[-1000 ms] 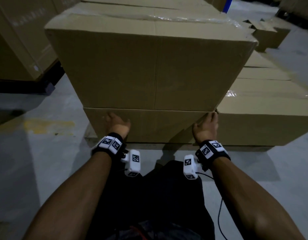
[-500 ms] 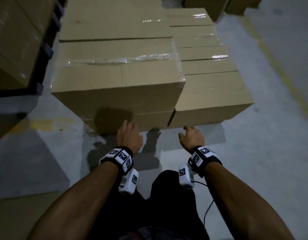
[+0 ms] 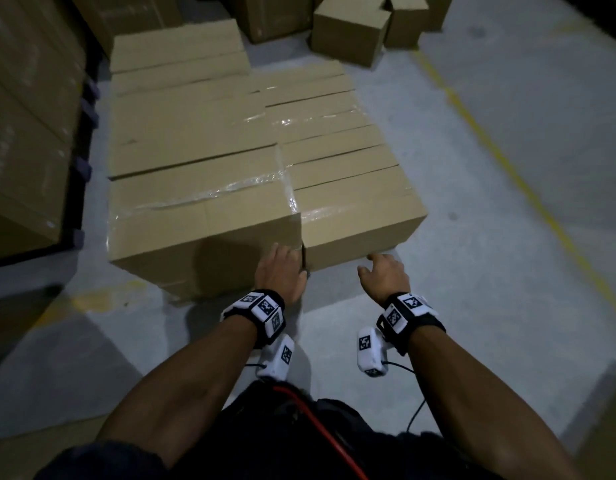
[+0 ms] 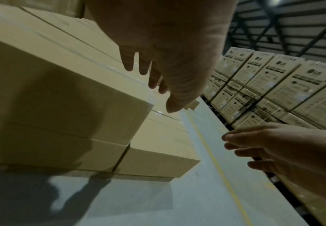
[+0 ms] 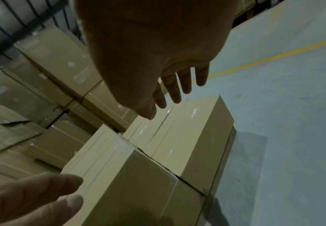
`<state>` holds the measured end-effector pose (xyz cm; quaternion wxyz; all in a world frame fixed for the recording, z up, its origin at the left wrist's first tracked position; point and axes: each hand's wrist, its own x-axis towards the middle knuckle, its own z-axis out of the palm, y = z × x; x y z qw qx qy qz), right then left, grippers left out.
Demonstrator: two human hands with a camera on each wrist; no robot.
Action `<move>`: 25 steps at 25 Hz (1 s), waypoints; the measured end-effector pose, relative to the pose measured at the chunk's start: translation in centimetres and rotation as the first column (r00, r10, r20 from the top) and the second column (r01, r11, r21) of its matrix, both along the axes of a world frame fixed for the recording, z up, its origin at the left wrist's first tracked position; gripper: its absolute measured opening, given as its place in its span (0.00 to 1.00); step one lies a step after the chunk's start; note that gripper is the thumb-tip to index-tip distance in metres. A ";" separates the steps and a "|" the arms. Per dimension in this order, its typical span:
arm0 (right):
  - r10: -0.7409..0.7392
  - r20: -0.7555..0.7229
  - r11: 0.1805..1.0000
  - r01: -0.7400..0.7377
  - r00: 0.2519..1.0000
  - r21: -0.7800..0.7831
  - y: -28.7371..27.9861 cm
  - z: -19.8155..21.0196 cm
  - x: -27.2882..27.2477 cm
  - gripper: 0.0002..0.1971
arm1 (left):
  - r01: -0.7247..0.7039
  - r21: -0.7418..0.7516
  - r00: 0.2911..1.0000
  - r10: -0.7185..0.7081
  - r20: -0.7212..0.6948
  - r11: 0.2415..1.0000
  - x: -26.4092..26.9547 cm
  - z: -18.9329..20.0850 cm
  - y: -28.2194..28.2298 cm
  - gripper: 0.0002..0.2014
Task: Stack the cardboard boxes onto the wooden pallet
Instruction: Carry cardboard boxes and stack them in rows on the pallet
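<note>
Hovering both hands (image 3: 280, 273) (image 3: 386, 278), fingers loose and empty, beside the taped top box (image 3: 199, 216), risking it sliding off crooked.

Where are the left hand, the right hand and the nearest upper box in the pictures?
left hand (image 3: 280, 273): head view, back of the hand.
right hand (image 3: 386, 277): head view, back of the hand.
nearest upper box (image 3: 195, 199): head view, taped top face.

Dim warehouse light, tape glare on box tops, soft floor shadows, motion blur, bent wide-angle edges
</note>
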<state>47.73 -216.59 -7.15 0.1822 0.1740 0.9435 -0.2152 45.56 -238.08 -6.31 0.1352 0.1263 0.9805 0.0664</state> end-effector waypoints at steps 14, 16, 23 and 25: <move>-0.040 0.065 0.998 0.036 0.997 0.056 15.1 -3.0 -16.4 0.26 | 0.065 0.082 0.995 -0.071 0.065 0.995 -19.5 -4.5 16.2 0.22; -0.013 0.095 0.998 0.008 0.995 0.061 16.9 -3.5 -18.7 0.26 | 0.059 0.074 0.993 -0.066 0.101 0.996 -21.8 -4.6 17.8 0.22; 0.158 0.185 0.986 -0.166 0.970 0.032 20.7 -5.8 -23.8 0.27 | -0.121 0.022 0.966 0.113 0.231 0.992 -23.4 -7.1 19.0 0.22; 0.230 0.187 0.971 -0.237 0.955 0.016 21.5 -7.1 -24.5 0.27 | -0.188 0.011 0.954 0.180 0.238 0.982 -22.3 -8.2 19.1 0.22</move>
